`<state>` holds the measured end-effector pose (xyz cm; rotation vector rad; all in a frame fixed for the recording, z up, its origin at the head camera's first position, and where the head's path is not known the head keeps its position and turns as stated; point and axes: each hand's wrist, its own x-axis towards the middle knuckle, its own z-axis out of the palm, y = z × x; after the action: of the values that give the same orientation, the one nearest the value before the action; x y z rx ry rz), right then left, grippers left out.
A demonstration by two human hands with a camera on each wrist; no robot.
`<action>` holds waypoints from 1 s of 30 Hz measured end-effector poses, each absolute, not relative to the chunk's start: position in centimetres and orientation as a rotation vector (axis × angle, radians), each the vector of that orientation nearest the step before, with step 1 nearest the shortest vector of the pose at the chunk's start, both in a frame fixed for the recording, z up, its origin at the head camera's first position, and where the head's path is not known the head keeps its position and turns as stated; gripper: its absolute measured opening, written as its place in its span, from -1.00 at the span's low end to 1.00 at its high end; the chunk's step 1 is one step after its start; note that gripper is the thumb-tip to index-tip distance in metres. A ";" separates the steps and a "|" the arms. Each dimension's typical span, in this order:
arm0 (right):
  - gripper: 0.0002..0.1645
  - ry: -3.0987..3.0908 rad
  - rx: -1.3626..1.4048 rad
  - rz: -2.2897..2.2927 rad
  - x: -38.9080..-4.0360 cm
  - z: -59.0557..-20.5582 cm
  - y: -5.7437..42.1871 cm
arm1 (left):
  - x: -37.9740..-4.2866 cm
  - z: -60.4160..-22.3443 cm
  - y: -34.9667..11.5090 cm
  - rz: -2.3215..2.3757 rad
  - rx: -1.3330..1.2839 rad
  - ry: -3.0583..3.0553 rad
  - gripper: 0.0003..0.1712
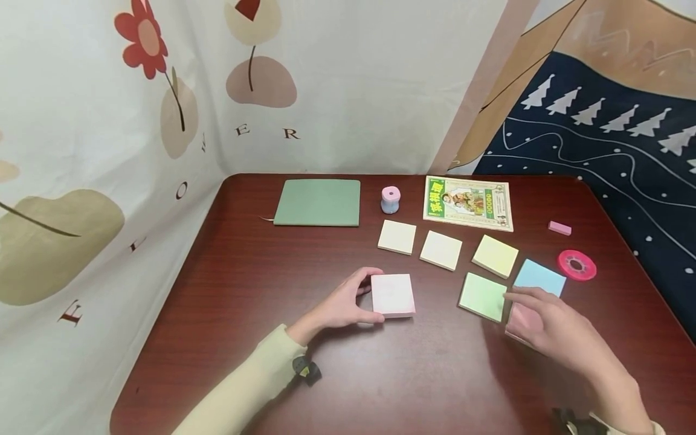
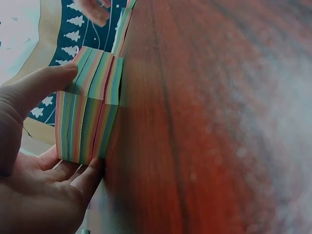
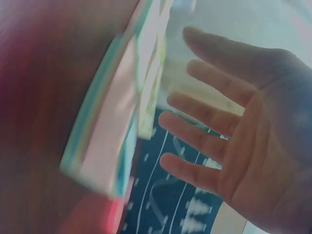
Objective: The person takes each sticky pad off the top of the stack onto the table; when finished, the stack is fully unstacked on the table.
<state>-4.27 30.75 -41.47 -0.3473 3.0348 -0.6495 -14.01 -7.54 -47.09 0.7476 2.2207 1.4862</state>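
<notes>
My left hand (image 1: 341,304) holds a stack of sticky note pads (image 1: 393,295), pink on top, on the table, with the thumb on its near side and fingers at its far side. In the left wrist view, the stack (image 2: 90,105) shows striped, many-coloured edges. My right hand (image 1: 568,332) hovers over a pink pad (image 1: 523,323) and partly hides it. The right wrist view shows that hand's fingers (image 3: 197,173) spread and extended, apart from the pink pad (image 3: 109,119). Around it lie a green pad (image 1: 483,296) and a partly covered blue pad (image 1: 539,277).
Farther back are a yellow pad (image 1: 495,256) and two cream pads (image 1: 397,236). A round pink ring (image 1: 587,269) and a small pink block (image 1: 560,228) lie at right. Along the back are a green notebook (image 1: 319,202), a pink-and-blue spool-shaped object (image 1: 390,204) and a printed sheet (image 1: 469,203).
</notes>
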 end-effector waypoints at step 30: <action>-0.21 2.774 -1.044 -0.717 -12.4 -42.7 16.5 | -14.2 -47.3 -7.2 1.314 0.861 2.370 0.01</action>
<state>-12.42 16.54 -42.72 -1.0441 2.7744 -0.7168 -14.22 -7.22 -47.28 0.8613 2.3698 1.3137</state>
